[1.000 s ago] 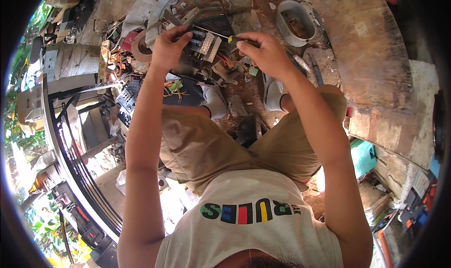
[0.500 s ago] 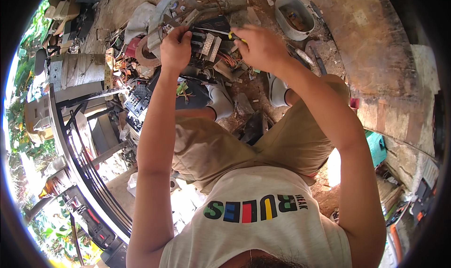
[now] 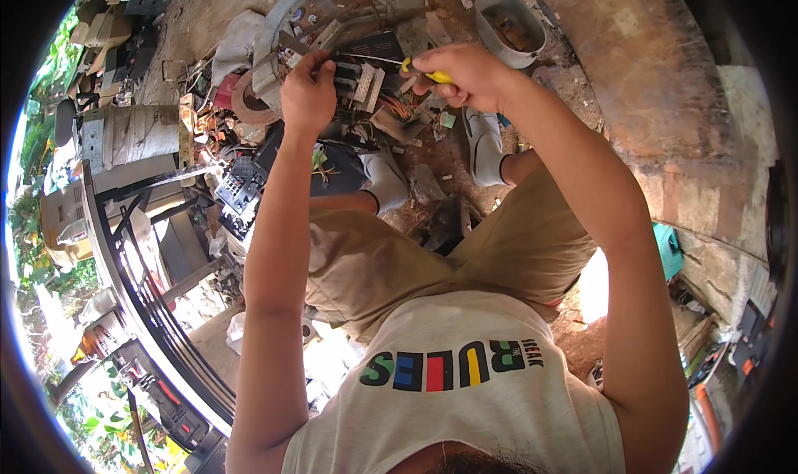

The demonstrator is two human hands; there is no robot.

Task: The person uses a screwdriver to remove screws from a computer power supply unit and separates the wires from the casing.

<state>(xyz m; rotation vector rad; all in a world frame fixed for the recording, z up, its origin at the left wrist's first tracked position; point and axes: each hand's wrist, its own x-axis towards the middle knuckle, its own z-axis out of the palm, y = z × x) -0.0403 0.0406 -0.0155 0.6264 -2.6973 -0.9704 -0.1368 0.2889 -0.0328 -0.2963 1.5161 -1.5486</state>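
**Right hand (image 3: 465, 77) held a screwdriver (image 3: 440, 77) near a circuit board (image 3: 366, 85)**

The right fingers, about 1 o'clock, were wrapped around the yellow handle; the shaft pointed toward 9 o'clock. The board, bearing pale perforated metal, was between 11 and 12 o'clock. At 11 o'clock, the left hand (image 3: 308, 98) was beside it, thumb and fingertips close together; whether they gripped it could not be told. A grey tub (image 3: 519, 59) stood farther out at 1 o'clock.

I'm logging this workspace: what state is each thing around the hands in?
Screwdriver: held, shaft pointing left.
Right hand: closed around the screwdriver.
Left hand: fingers bent, grip unclear.
Wires: exposed, bunched.
Tub: uncovered, something inside.
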